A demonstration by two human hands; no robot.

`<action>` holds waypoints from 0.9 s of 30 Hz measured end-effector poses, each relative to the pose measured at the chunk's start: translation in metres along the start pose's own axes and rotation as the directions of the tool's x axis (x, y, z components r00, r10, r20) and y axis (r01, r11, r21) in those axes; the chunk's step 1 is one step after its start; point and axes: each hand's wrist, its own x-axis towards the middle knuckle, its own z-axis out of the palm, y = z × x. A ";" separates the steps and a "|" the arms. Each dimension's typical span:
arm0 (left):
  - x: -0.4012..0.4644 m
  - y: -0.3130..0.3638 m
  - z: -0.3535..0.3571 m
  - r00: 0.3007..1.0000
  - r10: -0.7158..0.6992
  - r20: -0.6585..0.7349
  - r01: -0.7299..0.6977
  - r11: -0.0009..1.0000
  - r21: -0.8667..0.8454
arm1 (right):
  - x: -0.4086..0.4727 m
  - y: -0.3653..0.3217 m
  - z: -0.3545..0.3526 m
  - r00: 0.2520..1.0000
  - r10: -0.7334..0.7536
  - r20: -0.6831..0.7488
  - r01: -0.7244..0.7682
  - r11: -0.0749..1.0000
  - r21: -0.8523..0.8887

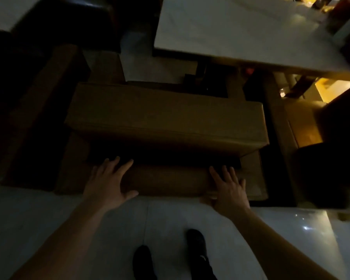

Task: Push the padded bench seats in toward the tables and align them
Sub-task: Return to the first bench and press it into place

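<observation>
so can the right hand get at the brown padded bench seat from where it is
Probably yes. The right hand lies open, seemingly already on the near edge of the brown padded bench seat, like the left hand. Nothing stands between; the dim light hides exact contact.

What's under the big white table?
Under the white table you can see a dark table leg, pale floor and the far edge of the brown bench seat. Farther under, the tabletop covers everything, and it is too dark to tell.
</observation>
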 end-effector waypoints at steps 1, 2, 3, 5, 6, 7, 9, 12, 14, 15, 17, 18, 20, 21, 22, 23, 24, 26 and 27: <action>0.002 -0.006 0.007 1.000 0.010 0.014 -0.010 1.000 -0.002 | -0.003 -0.001 0.008 0.998 0.002 -0.060 -0.002 1.000 -0.008; 0.002 -0.010 0.013 1.000 0.019 0.010 -0.019 1.000 -0.012 | -0.004 -0.002 0.014 0.994 0.005 -0.107 -0.006 1.000 -0.005; 0.002 -0.012 0.019 0.999 0.027 -0.021 -0.028 0.999 -0.024 | -0.005 -0.003 0.017 0.990 0.007 -0.139 -0.007 1.000 0.002; -0.001 -0.013 0.029 0.993 0.039 -0.114 -0.044 0.998 -0.040 | -0.007 -0.005 0.019 0.985 0.010 -0.172 -0.010 1.000 0.004; -0.002 -0.012 0.031 0.989 0.040 -0.144 -0.047 0.998 -0.046 | -0.008 -0.006 0.019 0.984 0.014 -0.177 -0.014 1.000 0.002; -0.003 -0.012 0.033 0.987 0.037 -0.160 -0.045 0.998 -0.050 | -0.010 -0.008 0.020 0.985 0.018 -0.174 -0.017 1.000 0.003; -0.004 -0.014 0.036 0.984 0.042 -0.173 -0.050 0.998 -0.043 | -0.015 -0.011 0.022 0.985 0.028 -0.171 -0.028 1.000 0.007; -0.013 -0.021 0.042 0.979 0.052 -0.198 -0.059 0.998 -0.032 | -0.027 -0.018 0.029 0.983 0.034 -0.179 -0.035 0.999 0.001; -0.019 -0.024 0.047 0.978 0.062 -0.200 -0.066 0.998 -0.013 | -0.035 -0.021 0.033 0.986 0.037 -0.164 -0.035 0.999 0.012; -0.021 -0.025 0.048 0.979 0.068 -0.192 -0.070 0.998 -0.003 | -0.037 -0.020 0.033 0.987 0.039 -0.155 -0.037 0.999 0.017; -0.021 -0.026 0.050 0.983 0.072 -0.170 -0.074 0.997 -0.002 | -0.039 -0.021 0.032 0.991 0.037 -0.128 -0.036 0.999 0.012; -0.020 -0.027 0.050 0.983 0.074 -0.166 -0.076 0.997 -0.009 | -0.039 -0.021 0.031 0.992 0.037 -0.122 -0.037 0.999 0.009; -0.016 -0.027 0.052 0.982 0.071 -0.177 -0.077 0.997 -0.024 | -0.036 -0.023 0.029 0.992 0.044 -0.116 -0.044 0.999 0.001; -0.015 -0.028 0.053 0.980 0.071 -0.184 -0.078 0.996 -0.031 | -0.034 -0.024 0.029 0.993 0.051 -0.104 -0.052 0.999 -0.005; -0.015 -0.028 0.055 0.979 0.071 -0.190 -0.079 0.996 -0.039 | -0.032 -0.025 0.029 0.994 0.058 -0.093 -0.059 0.998 -0.008; -0.014 -0.028 0.056 0.978 0.071 -0.197 -0.082 0.996 -0.046 | -0.030 -0.025 0.030 0.994 0.062 -0.087 -0.063 0.998 -0.008; -0.014 -0.028 0.057 0.977 0.071 -0.199 -0.082 0.996 -0.048 | -0.028 -0.025 0.031 0.995 0.062 -0.084 -0.063 0.998 -0.007; -0.011 -0.030 0.059 0.980 0.068 -0.188 -0.078 0.996 -0.042 | -0.025 -0.023 0.032 0.995 0.061 -0.076 -0.062 0.998 -0.010; -0.010 -0.031 0.059 0.981 0.067 -0.181 -0.075 0.996 -0.040 | -0.025 -0.023 0.033 0.995 0.065 -0.071 -0.066 0.998 -0.011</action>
